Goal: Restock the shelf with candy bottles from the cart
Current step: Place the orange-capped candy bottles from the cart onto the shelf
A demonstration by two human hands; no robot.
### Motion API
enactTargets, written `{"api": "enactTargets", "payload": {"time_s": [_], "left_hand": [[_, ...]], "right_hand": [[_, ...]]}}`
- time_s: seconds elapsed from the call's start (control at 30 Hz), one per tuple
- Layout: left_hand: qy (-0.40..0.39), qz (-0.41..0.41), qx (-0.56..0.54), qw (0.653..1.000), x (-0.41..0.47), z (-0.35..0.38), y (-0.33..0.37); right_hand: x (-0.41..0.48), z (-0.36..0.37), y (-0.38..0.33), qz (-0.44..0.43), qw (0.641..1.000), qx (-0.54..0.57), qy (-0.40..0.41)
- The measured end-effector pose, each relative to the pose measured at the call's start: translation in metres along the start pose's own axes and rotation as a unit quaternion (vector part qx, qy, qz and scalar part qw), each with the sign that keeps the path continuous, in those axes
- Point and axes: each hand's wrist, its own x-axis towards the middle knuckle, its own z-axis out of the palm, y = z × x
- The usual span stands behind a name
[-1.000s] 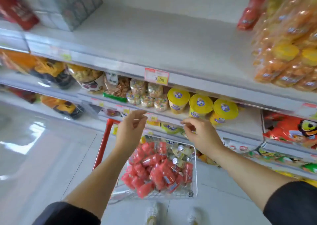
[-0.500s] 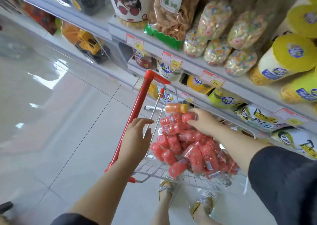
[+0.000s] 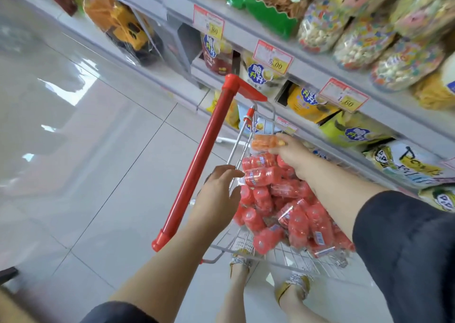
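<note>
The shelf runs along the right, packed with snack bags, and the cart stands just beside it, heaped with red bottles. The right hand pinches an orange bottle by one end, just above the heap at the cart's far side. The left hand is spread, fingers straight, holding nothing, its fingertips close to a top bottle. To pick well, I judge the right should wrap round the bottle's body before lifting, since an end pinch lets it swing. The left should take only that top bottle, so the loose pile does not roll. No free slot shows on the shelf here, so find one before carrying.
</note>
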Motion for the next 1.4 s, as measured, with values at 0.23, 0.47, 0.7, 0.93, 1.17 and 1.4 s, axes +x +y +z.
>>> {"api": "enactTargets", "payload": {"time_s": [0.23, 0.47, 0.7, 0.93, 1.17, 1.4], "left_hand": [[-0.016, 0.001, 0.005, 1.000, -0.004, 0.003, 0.001], [-0.051, 0.014, 0.004, 0.999, -0.017, -0.015, 0.033], [-0.023, 0.134, -0.059, 0.989, -0.043, -0.075, 0.152], [-0.087, 0.270, -0.118, 0.952, -0.095, -0.102, 0.277], [-0.136, 0.359, -0.135, 0.913, -0.141, -0.097, 0.386], [-0.140, 0.397, -0.091, 0.903, -0.177, -0.050, 0.466]], "right_hand": [[-0.023, -0.001, 0.011, -0.061, 0.992, -0.050, 0.095], [-0.115, -0.066, 0.014, -0.173, 0.977, -0.070, 0.105], [-0.261, -0.183, -0.028, -0.280, 0.948, -0.069, 0.137], [-0.390, -0.270, -0.036, -0.352, 0.916, -0.062, 0.183], [-0.472, -0.341, 0.001, -0.370, 0.901, -0.026, 0.226], [-0.506, -0.390, 0.048, -0.373, 0.874, 0.049, 0.309]]}}
